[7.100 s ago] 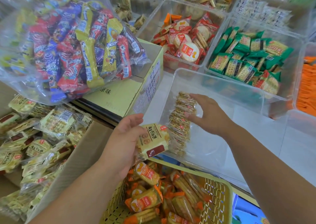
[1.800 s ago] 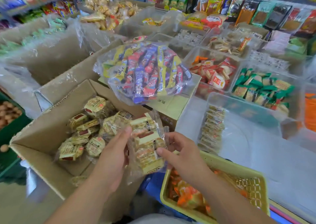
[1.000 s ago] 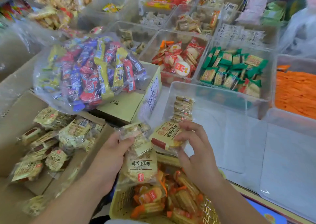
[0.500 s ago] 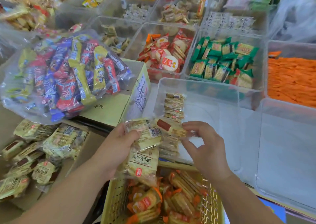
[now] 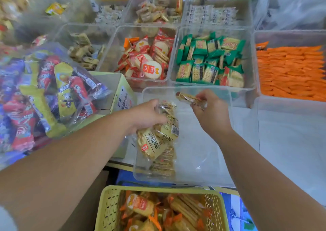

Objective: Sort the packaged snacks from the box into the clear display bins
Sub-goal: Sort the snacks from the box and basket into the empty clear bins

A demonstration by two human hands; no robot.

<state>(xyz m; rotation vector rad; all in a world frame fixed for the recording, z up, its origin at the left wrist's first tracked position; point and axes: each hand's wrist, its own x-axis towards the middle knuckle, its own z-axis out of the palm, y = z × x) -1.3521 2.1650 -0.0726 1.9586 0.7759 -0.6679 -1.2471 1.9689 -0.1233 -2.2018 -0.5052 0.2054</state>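
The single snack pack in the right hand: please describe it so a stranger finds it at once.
Find the large clear plastic bin just beyond the yellow slotted basket. Over its far end, the right hand pinches one slim pale-yellow cracker pack with a red-brown end. It is held singly; its twins are bunched in the left hand or lined along the bin's left wall.
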